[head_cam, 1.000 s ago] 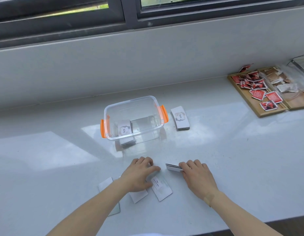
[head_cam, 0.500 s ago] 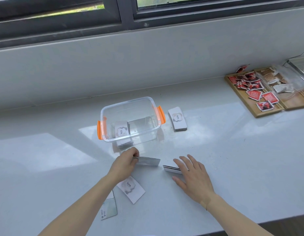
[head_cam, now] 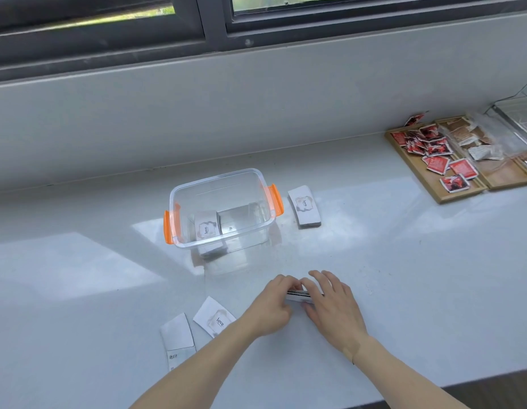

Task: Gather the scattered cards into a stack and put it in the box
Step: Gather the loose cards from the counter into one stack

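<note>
A small stack of cards is pinched on the white counter between the left hand and the right hand, both closed on it, near the clear box. Two loose cards are seen left of the hands.

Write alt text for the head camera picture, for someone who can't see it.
On a white counter, a person's left hand and right hand meet around a small stack of cards. Two loose cards lie to their left; beyond stands a clear box with orange latches holding a card stack, another card pile to its right. A wooden tray of red packets sits far right.
</note>
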Demonstrator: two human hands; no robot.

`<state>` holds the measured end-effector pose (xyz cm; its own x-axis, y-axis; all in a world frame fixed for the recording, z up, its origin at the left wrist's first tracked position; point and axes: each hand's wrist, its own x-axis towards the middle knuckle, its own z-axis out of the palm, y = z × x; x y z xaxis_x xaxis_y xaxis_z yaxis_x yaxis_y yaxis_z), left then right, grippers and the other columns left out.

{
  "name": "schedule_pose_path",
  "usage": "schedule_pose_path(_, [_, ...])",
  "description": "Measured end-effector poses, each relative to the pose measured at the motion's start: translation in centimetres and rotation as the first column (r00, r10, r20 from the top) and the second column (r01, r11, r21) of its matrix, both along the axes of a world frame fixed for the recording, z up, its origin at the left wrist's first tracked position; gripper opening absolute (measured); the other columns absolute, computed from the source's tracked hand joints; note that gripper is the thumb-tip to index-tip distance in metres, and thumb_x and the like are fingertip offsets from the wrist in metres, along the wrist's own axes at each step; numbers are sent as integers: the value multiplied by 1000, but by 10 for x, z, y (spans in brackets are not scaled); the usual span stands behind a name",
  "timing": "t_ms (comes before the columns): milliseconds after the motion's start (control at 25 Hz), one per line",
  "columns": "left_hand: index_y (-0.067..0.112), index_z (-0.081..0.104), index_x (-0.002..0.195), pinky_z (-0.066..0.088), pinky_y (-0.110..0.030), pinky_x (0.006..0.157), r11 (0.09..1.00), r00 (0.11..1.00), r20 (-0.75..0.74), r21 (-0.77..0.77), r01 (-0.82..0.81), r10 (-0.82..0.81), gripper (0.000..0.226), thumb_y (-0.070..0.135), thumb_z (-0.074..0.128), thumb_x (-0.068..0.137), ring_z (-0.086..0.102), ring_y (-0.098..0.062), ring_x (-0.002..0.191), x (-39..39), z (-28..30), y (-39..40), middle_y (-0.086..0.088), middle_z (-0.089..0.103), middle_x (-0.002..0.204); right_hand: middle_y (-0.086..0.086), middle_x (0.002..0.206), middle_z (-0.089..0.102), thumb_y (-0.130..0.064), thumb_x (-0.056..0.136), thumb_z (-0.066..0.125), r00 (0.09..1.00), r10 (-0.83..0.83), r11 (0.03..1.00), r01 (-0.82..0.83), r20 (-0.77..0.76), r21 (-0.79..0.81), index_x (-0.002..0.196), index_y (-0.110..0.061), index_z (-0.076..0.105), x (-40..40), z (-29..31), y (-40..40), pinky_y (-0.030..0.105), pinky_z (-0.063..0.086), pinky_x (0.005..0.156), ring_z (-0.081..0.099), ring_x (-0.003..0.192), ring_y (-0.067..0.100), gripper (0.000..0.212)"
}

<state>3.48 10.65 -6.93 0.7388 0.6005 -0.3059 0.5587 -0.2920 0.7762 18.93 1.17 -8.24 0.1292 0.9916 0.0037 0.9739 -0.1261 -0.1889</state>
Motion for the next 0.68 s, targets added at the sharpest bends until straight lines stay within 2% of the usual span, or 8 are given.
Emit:
schedule_pose_path(120, [13, 52, 115, 42, -38, 96, 998, 1000, -18, 55, -19, 20, 40, -5, 46, 80, 48, -22, 110, 8, -3, -8, -5, 53, 116, 0, 103, 66, -24, 73, 80, 1000, 12, 1000, -12, -8, 16, 101, -20, 62, 1, 0, 1, 37, 54, 63, 63, 88, 27, 33])
schedule_pose_path(240, [15, 51, 114, 44, -40, 90, 984, 997, -21, 165, -64, 68, 30, 0, 45, 89, 50, -22, 106, 6, -6, -13, -2, 53, 114, -2, 78, 61, -23, 71, 83, 998, 59, 998, -60, 13, 25, 87, -19, 65, 3, 5, 7, 34, 49, 49, 58, 66, 24, 25])
schedule_pose_path(360, [19, 50, 118, 46, -37, 85, 948, 988, -15, 283, -143, 154, 34, 1, 42, 89, 49, -21, 103, -1, -10, -19, 1, 52, 114, -2, 74, 62, -22, 68, 85, 996, 85, 995, -85, -6, 48, 85, -22, 66, -1, 12, 22, 34, 45, 48, 57, 63, 25, 25])
schedule_pose_path(480, [19, 49, 121, 45, -37, 82, 926, 977, -58, 334, -176, 207, 40, 0, 42, 86, 48, -23, 100, -6, -15, -21, 0, 50, 115, -2, 75, 63, -19, 70, 82, 997, 65, 998, -64, -43, 17, 86, -22, 66, -13, 13, 29, 35, 46, 50, 58, 67, 26, 23])
schedule_pose_path(600, [17, 48, 123, 45, -38, 83, 939, 982, -102, 323, -118, 158, 45, 2, 43, 82, 49, -25, 101, -9, -14, -18, -2, 48, 117, -1, 80, 63, -19, 74, 80, 996, 61, 998, -62, -60, -19, 89, -20, 65, -17, 8, 29, 37, 49, 53, 58, 72, 27, 21])
schedule_pose_path(680, [20, 44, 128, 42, -36, 91, 963, 989, -71, 248, -107, 128, 54, 4, 44, 76, 47, -22, 109, -14, -11, -15, 1, 47, 124, -2, 82, 64, -21, 74, 80, 996, 57, 998, -59, -71, -27, 91, -20, 65, -16, 7, 29, 35, 48, 53, 58, 74, 28, 23])
